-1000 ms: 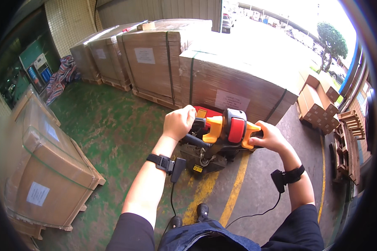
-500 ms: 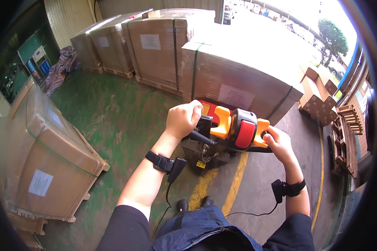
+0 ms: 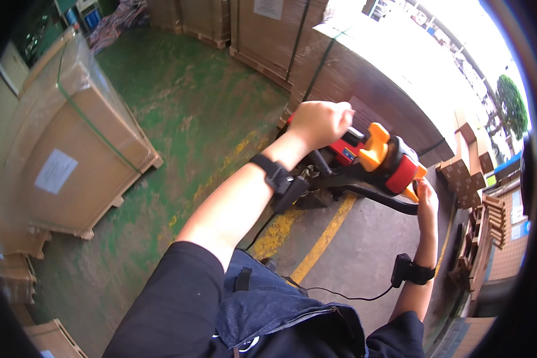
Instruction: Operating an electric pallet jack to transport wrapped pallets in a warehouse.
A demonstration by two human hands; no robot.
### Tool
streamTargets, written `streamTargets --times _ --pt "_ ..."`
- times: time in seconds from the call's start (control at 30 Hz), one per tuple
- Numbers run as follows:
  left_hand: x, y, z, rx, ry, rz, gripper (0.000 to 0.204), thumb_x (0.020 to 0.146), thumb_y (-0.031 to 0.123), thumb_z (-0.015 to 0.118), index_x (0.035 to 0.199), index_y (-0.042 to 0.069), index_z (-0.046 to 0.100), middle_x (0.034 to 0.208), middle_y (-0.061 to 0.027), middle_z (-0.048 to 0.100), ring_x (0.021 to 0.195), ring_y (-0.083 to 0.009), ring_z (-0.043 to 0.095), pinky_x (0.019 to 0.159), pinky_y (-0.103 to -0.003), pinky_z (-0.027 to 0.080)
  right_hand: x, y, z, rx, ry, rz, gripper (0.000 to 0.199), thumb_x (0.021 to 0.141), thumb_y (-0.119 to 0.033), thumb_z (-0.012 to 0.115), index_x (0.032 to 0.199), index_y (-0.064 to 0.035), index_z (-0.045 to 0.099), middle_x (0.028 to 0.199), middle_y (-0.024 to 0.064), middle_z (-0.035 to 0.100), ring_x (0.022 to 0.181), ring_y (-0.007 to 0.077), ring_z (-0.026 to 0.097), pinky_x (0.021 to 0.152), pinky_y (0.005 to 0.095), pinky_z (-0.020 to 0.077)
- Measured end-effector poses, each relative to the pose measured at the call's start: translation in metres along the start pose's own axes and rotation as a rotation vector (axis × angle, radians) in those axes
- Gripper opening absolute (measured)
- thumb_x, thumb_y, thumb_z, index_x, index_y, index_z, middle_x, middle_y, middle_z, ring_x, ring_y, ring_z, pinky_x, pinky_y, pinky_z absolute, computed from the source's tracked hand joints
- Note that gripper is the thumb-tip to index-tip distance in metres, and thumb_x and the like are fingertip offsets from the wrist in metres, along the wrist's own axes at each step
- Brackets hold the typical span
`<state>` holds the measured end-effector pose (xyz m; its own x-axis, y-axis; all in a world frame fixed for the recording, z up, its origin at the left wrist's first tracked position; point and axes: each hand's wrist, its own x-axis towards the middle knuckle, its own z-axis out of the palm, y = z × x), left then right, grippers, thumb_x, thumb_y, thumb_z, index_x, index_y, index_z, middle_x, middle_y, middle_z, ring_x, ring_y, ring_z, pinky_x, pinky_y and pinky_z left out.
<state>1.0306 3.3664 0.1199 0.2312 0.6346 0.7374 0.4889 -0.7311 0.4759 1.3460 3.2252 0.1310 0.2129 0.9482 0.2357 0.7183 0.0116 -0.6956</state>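
My left hand [image 3: 319, 122] is closed around the left grip of a pallet truck's handle head [image 3: 379, 158], which is red and black with orange levers. My right hand [image 3: 426, 197] grips the right side of the same black handle loop. Both wrists wear black bands with a cable running down. Just beyond the handle stands a large strapped cardboard load [image 3: 364, 83] on a pallet.
A big wrapped cardboard crate [image 3: 71, 143] on a pallet stands to my left. More strapped cartons [image 3: 268, 30] line the far side. Yellow floor lines [image 3: 322, 241] run under the truck on green and grey floor. Stacked wooden pallets [image 3: 486, 232] sit at right.
My view has swung left and down, and my body has turned. Both hands stay on the handle, which now sits further right in view; the left crate looks closer.
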Motion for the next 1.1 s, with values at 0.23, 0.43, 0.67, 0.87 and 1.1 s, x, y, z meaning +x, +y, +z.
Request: streamTargets --times 0.23,0.43,0.67,0.87,1.1 --pt "-0.007 -0.008 -0.004 -0.110 -0.064 0.043 0.026 0.089 0.032 0.049 0.080 0.010 0.060 0.066 -0.0107 0.064 0.064 -0.0297 0.065 0.057 -0.040 0.052 0.008 0.010 -0.006 0.142 0.062 0.165 0.080 0.090 -0.066 0.029 0.129 0.0017 0.046 0.124 0.0095 0.052 0.118 0.0182 0.045 0.102 0.0308 0.0299" --pt "0.006 -0.026 -0.019 -0.231 -0.384 0.136 0.028 0.091 0.032 0.046 0.090 0.010 0.063 0.076 -0.0104 0.067 0.076 -0.0267 0.066 0.069 -0.039 0.052 -0.034 0.011 -0.004 0.289 0.241 0.356 0.075 0.090 -0.064 0.032 0.127 -0.0007 0.049 0.126 0.0075 0.050 0.119 0.0170 0.043 0.103 0.0317 0.0273" --pt "0.032 -0.132 -0.045 -0.292 -0.243 0.357 0.028 0.089 0.028 0.046 0.070 0.013 0.060 0.065 -0.0079 0.065 0.061 -0.0252 0.065 0.052 -0.036 0.052 -0.084 -0.084 0.098 0.040 0.271 0.357 0.074 0.089 -0.059 0.044 0.133 0.0014 0.042 0.134 0.0118 0.044 0.129 0.0211 0.034 0.109 0.0338 0.0207" --pt "0.024 -0.128 -0.052 -0.441 -0.392 0.319 0.028 0.091 0.029 0.043 0.078 0.011 0.060 0.066 -0.0094 0.064 0.064 -0.0284 0.064 0.058 -0.040 0.051 -0.071 -0.156 0.083 0.207 -0.215 0.500 0.084 0.075 -0.047 0.069 0.136 0.0005 0.037 0.130 0.0076 0.048 0.121 0.0168 0.043 0.103 0.0300 0.0296" --pt "0.030 -0.135 -0.051 -0.558 -0.517 0.369 0.025 0.089 0.028 0.048 0.076 0.009 0.058 0.066 -0.0113 0.064 0.063 -0.0299 0.063 0.058 -0.040 0.050 -0.070 -0.164 0.114 0.118 0.034 0.741 0.076 0.052 -0.004 0.080 0.121 -0.0050 0.048 0.104 0.0064 0.058 0.087 0.0186 0.060 0.065 0.0311 0.0536"
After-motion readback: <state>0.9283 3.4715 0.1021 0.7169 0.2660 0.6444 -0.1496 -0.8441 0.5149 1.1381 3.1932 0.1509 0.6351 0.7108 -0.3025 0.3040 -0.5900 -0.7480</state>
